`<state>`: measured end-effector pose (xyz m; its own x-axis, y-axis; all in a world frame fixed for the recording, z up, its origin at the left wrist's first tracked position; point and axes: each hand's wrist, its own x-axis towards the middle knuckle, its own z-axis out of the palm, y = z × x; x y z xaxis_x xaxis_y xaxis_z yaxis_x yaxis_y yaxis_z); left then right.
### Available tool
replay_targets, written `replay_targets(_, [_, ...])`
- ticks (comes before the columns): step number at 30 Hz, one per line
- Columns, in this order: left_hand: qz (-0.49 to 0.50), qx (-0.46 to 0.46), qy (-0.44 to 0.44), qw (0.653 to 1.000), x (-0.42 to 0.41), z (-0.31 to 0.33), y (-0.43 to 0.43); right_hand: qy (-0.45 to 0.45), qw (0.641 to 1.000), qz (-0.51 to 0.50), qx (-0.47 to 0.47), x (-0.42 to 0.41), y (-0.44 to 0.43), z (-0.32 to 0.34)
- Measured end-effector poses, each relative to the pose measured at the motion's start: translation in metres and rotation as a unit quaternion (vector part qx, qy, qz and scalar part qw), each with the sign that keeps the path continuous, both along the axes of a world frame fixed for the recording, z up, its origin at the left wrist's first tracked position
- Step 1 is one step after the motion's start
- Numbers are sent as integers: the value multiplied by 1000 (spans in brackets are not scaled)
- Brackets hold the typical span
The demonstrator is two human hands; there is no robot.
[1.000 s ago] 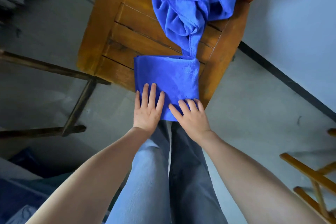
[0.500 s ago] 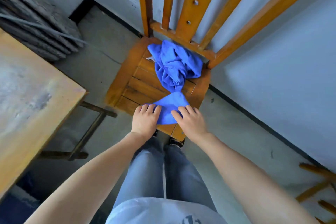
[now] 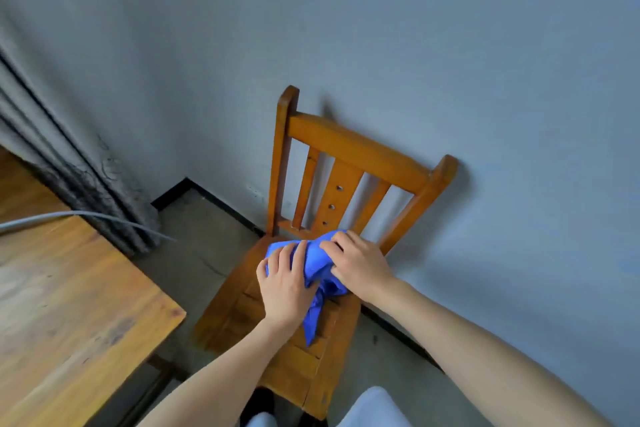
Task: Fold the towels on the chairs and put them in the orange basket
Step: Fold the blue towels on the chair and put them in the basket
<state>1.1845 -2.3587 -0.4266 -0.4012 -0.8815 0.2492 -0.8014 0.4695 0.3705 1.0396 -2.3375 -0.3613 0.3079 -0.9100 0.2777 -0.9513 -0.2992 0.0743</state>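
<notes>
A blue towel lies bunched at the back of a wooden chair seat, with one narrow end trailing toward the seat's front. My left hand presses on the towel's left side, fingers curled into the cloth. My right hand grips the bunch from the right, close to the chair's slatted backrest. Both hands cover much of the towel. The orange basket is not in view.
The chair stands against a grey wall. A wooden table fills the left side, with a grey cable across its far edge. A grey curtain hangs at the far left. Concrete floor lies between table and chair.
The view has risen and pulled back from the seat. Both hands moved from the flat folded end at the seat's front to the crumpled bunch at the back and closed on it.
</notes>
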Motion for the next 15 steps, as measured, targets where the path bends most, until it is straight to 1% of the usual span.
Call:
replay_targets(2, [-3,-16,10,1000,0,13,-13,27,999,25,-30,-3,-8,13])
replay_targets(5, [-42,-93,16,995,16,24,-31,83,987,91,-105,-9,-17,21])
replay_targets(8, [-90,-148,-18,985,38,31,-41,119,968,164,-148,-13,-27,23])
replay_targets(9, [-89,-163,-39,982,45,36,-40,122,962,188,-158,-13,-30,25])
replay_targets(11, [-73,-177,-76,979,59,44,-36,129,949,221,-184,-11,-37,32])
replay_targets(13, [-30,-193,-107,975,73,52,-23,115,935,265,-205,-9,-46,38])
replay_targets(15, [19,-204,-130,970,87,60,-4,102,924,306,-206,-4,-47,45])
